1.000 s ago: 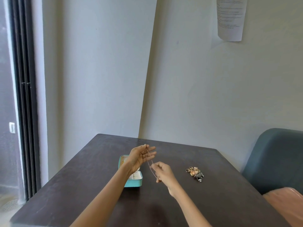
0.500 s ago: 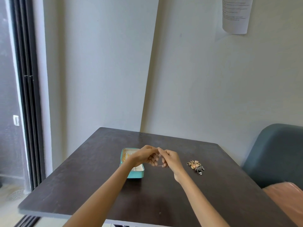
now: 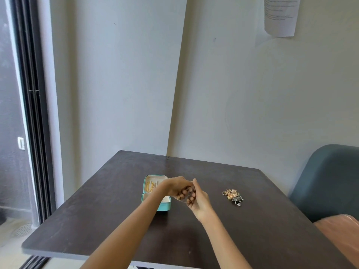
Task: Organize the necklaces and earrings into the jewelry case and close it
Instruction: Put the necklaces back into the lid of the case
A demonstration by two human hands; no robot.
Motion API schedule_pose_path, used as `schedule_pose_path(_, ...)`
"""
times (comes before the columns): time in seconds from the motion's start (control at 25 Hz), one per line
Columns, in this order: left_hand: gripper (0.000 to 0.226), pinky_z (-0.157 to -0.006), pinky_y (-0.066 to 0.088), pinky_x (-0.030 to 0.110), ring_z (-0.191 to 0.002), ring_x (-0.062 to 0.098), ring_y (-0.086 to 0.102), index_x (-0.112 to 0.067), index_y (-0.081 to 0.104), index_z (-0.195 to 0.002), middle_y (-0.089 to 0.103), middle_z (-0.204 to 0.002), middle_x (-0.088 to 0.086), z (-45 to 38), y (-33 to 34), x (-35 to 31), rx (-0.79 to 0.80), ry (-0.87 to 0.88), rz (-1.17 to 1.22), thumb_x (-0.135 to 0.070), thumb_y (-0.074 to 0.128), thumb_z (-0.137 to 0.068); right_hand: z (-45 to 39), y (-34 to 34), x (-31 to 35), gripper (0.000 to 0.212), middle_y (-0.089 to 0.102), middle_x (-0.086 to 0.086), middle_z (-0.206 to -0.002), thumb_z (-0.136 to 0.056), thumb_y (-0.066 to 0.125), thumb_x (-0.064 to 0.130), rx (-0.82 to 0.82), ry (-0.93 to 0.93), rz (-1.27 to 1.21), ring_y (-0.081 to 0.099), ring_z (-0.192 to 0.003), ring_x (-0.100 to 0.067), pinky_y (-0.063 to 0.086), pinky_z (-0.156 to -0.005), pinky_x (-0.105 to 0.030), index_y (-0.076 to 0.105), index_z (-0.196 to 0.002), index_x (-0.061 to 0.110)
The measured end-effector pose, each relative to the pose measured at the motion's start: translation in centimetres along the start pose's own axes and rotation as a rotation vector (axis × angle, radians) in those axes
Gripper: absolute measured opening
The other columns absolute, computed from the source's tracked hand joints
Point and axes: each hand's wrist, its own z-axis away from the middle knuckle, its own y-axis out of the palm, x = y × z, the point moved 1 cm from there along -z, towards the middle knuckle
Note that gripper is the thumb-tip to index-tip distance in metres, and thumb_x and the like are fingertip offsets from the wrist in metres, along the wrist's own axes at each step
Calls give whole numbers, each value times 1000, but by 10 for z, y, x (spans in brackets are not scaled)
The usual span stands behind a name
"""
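Observation:
A small turquoise jewelry case (image 3: 153, 191) lies open on the dark table (image 3: 97, 220), with gold pieces in its far half. My left hand (image 3: 177, 187) and my right hand (image 3: 198, 199) meet just right of the case, a little above the table. Both pinch a thin chain necklace (image 3: 184, 199) that loops between the fingers; most of it is hidden by the hands. A small heap of earrings and rings (image 3: 233, 195) lies on the table to the right, apart from both hands.
A dark green chair back (image 3: 330, 181) stands at the table's right side. A brown surface (image 3: 342, 233) shows at the lower right. Walls close off the far edge, and a sliding door frame (image 3: 33, 113) runs along the left.
My hands came together from apart: the necklace hung stretched between them, now it is gathered between the fingers. The hands hold near the case's right side. The camera view shifted slightly.

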Motion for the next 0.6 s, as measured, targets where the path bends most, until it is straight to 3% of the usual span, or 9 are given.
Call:
schedule_pose_path(0.12, 41, -51, 46, 17, -46, 5, 47, -12, 58, -71, 51, -51, -4, -1, 0, 3, 87, -11, 275, -36, 40, -99, -4, -10, -8, 34, 61, -6, -67, -88, 61, 41, -3, 101, -187, 59, -62, -16, 54, -56, -26, 61, -84, 7)
schedule_pose_path(0.24, 34, -55, 44, 16, -55, 7, 47, -12, 63, -75, 53, -62, -1, -5, -5, 10, 105, 17, 474, -31, 46, -98, -6, -21, -16, 35, 54, -11, -75, -89, 60, 39, -11, 137, -260, 55, -71, -21, 54, -68, -34, 56, -88, 4)
schedule_pose_path(0.44, 32, -54, 48, 19, -54, 9, 54, -11, 63, -76, 58, -60, 1, -8, -4, 23, 49, 40, 663, -23, 45, -98, -10, -30, -15, 38, 64, -12, -88, -90, 59, 38, 107, 135, -114, 62, -85, -23, 55, -76, -35, 66, -102, 3)
schedule_pose_path(0.6, 33, -48, 47, 20, -47, 10, 52, -9, 60, -75, 55, -56, 1, -13, 6, 28, -17, 38, 834, -20, 41, -99, -9, -25, -15, 29, 68, -11, -88, -87, 65, 31, 197, 122, -21, 66, -86, -22, 57, -75, -33, 68, -101, 5)
